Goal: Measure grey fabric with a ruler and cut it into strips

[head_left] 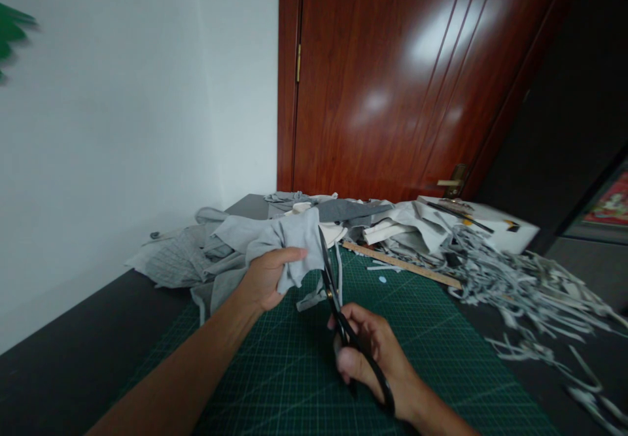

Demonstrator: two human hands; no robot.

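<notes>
My left hand point(267, 279) is closed on a piece of light grey fabric point(289, 236), thumb on top, holding it above the cutting mat. In my right hand point(375, 354) is a pair of black-handled scissors point(332, 292), my fingers through the handles. The blades point away from me and stand at the right edge of the fabric, where a narrow strip point(339, 269) hangs down. Whether the blades touch the cloth at their tips is hard to tell. Below the fabric, a small grey scrap hangs or lies near the blades.
A green gridded cutting mat point(275, 377) covers the dark table. Grey cloth point(181, 256) is heaped at left. A wooden ruler point(402, 264) lies across the mat's far side. Cut strips point(510, 279) pile up at right, beside a white box point(515, 230). Behind are a wall and a brown door point(373, 96).
</notes>
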